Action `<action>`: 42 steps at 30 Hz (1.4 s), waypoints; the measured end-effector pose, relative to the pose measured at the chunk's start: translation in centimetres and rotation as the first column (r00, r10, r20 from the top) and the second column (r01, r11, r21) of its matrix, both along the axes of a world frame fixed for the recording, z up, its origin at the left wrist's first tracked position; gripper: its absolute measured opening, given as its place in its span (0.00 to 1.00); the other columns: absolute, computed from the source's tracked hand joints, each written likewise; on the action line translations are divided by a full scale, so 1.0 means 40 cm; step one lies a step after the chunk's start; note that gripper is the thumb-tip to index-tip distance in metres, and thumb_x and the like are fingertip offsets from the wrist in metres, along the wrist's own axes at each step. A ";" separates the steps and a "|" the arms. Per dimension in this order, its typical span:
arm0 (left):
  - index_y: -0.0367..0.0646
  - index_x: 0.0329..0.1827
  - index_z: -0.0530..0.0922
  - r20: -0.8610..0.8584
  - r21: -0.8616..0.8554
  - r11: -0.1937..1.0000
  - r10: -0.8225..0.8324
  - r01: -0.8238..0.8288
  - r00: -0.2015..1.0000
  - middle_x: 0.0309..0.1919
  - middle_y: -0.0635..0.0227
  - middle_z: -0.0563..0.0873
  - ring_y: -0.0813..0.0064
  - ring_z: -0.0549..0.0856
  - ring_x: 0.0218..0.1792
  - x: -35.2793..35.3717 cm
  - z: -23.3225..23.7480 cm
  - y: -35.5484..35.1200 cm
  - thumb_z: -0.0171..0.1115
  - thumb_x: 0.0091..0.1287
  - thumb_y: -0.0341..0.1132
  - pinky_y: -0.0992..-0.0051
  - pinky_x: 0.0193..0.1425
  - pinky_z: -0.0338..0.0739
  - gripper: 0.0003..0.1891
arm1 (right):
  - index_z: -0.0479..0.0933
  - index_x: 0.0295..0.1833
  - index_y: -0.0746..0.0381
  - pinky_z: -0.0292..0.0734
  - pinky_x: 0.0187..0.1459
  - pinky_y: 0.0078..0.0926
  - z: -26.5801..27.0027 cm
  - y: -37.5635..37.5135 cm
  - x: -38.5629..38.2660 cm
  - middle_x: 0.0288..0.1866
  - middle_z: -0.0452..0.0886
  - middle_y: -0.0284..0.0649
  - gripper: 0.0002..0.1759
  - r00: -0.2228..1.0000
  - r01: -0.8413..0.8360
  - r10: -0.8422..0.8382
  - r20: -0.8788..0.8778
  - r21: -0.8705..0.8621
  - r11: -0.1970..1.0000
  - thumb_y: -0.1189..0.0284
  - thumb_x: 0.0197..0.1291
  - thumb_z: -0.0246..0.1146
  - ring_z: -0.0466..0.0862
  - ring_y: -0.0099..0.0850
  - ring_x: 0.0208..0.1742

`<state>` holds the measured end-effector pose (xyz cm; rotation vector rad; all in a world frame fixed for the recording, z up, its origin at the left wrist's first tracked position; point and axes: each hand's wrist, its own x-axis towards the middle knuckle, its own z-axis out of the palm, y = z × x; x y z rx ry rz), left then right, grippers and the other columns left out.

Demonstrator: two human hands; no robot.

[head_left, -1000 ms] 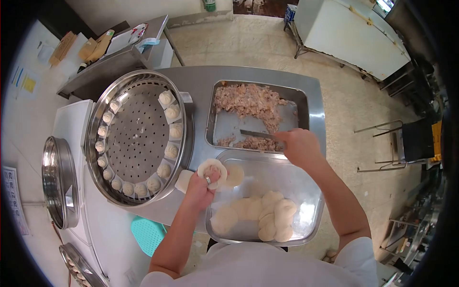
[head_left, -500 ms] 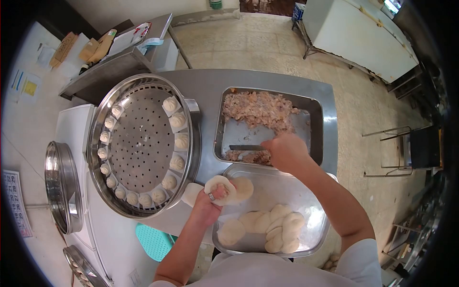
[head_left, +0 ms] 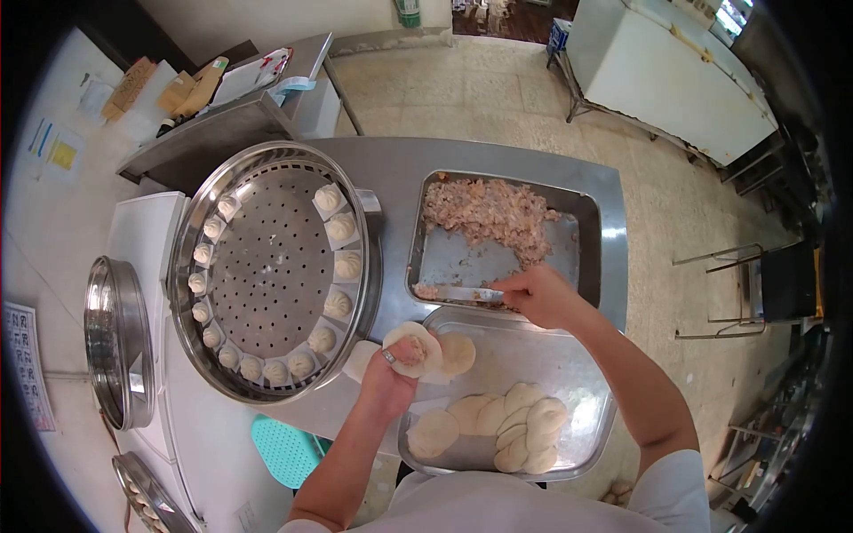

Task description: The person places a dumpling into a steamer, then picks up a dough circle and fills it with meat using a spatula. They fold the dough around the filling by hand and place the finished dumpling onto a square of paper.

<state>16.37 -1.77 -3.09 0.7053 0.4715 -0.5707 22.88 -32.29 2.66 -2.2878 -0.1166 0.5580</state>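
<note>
My left hand (head_left: 389,387) carries a round dough wrapper (head_left: 427,345) with a dab of meat filling (head_left: 410,349) on it; a ring is on one finger. More flat dough rounds lie beside and under this hand, one of them a round (head_left: 458,354) just to its right. My right hand (head_left: 540,297) grips a flat spatula (head_left: 464,293), its handle hidden in the fingers. The blade lies low along the near side of a metal pan (head_left: 586,233), with a little meat at its tip. Most of the minced meat (head_left: 487,213) is heaped at the pan's far side.
A perforated steamer tray (head_left: 267,258) with pleated buns (head_left: 347,265) around its rim stands left. In front of me, a shallow tray (head_left: 585,400) holds overlapping dough rounds (head_left: 524,426). A turquoise basket (head_left: 286,451) sits lower left, and a stool (head_left: 786,280) stands right.
The spatula has moved toward the near wall of the pan, and the meat there has shrunk to a small amount at its tip. My left hand still holds the filled wrapper.
</note>
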 end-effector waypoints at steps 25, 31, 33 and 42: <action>0.36 0.63 0.76 0.035 -0.215 0.967 0.146 -0.135 0.989 0.58 0.55 0.84 0.58 0.84 0.63 0.039 0.076 -0.098 0.59 0.80 0.37 0.59 0.71 0.79 0.16 | 0.85 0.64 0.49 0.80 0.38 0.42 0.113 0.102 -0.460 0.40 0.77 0.44 0.28 0.826 0.356 -0.202 0.526 -0.208 0.911 0.81 0.58 0.64 0.81 0.44 0.39; 0.34 0.64 0.75 0.211 0.039 0.999 -0.020 0.012 0.977 0.58 0.57 0.85 0.59 0.87 0.60 -0.038 0.054 -0.056 0.61 0.71 0.18 0.64 0.68 0.84 0.18 | 0.86 0.54 0.63 0.84 0.48 0.45 0.086 0.026 -0.324 0.48 0.82 0.55 0.18 0.902 0.389 -0.201 0.382 -0.517 0.762 0.79 0.57 0.64 0.86 0.51 0.48; 0.34 0.64 0.75 0.161 0.020 1.000 -0.018 0.015 0.987 0.58 0.56 0.85 0.58 0.87 0.60 -0.069 0.061 -0.044 0.62 0.70 0.17 0.65 0.67 0.84 0.19 | 0.86 0.49 0.67 0.85 0.52 0.46 0.061 0.027 -0.253 0.52 0.81 0.60 0.14 0.965 0.255 -0.152 0.213 -0.636 0.728 0.78 0.56 0.65 0.86 0.54 0.52; 0.33 0.65 0.75 0.089 -0.177 0.984 0.014 0.002 0.996 0.60 0.53 0.85 0.58 0.84 0.64 -0.178 0.063 0.073 0.62 0.75 0.28 0.62 0.73 0.79 0.18 | 0.86 0.40 0.64 0.82 0.46 0.49 -0.007 0.090 -0.335 0.42 0.84 0.48 0.06 0.611 0.561 -0.151 0.777 -0.290 0.775 0.75 0.60 0.66 0.84 0.51 0.40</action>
